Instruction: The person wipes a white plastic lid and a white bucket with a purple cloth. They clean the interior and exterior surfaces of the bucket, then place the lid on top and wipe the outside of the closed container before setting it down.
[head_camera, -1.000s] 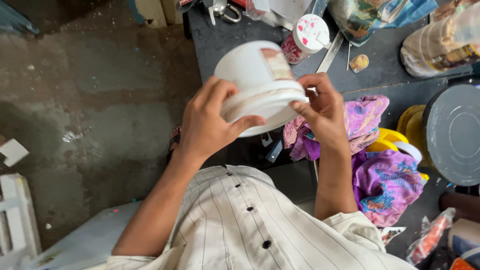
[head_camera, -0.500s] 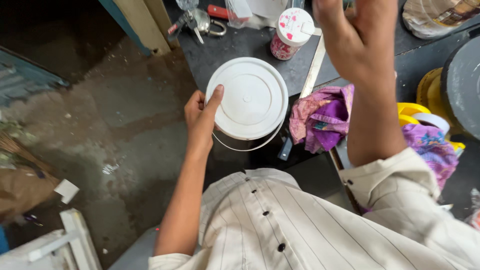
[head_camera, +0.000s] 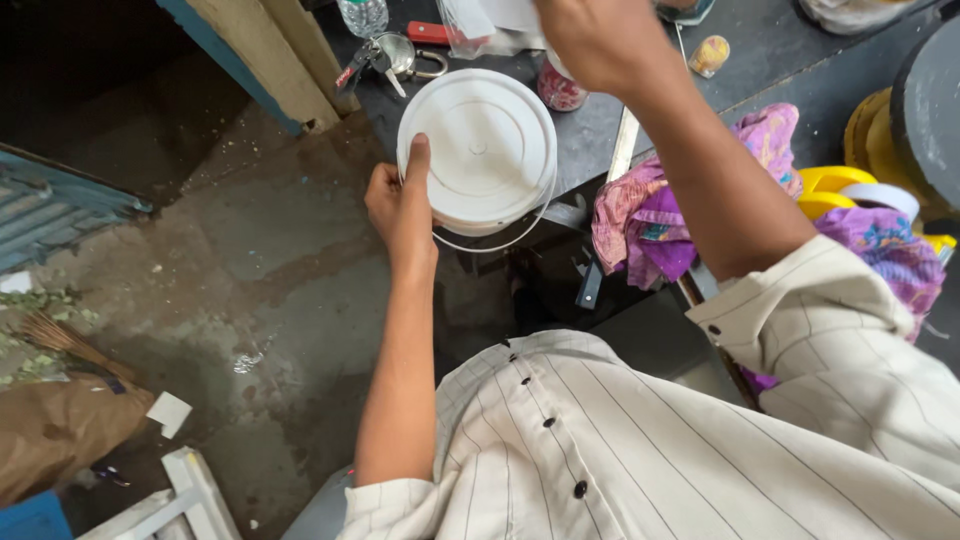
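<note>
The left hand (head_camera: 400, 205) grips a white plastic bucket (head_camera: 478, 150) at its left rim, thumb pressed flat on the closed lid and the fingers curled down the wall; the bucket sits at the near left corner of the dark bench (head_camera: 590, 150), partly overhanging the edge, its thin wire bail (head_camera: 500, 245) hanging loose below. The right hand (head_camera: 590, 40) is raised over the far side of the bench, its fingers turned away, so I cannot tell whether they grip anything. The bucket looks light and fairly stiff, its smooth lid probably slippery, so the rim or the bail seems the surest hold. A pink and purple cloth (head_camera: 650, 215) lies bunched just right of it.
</note>
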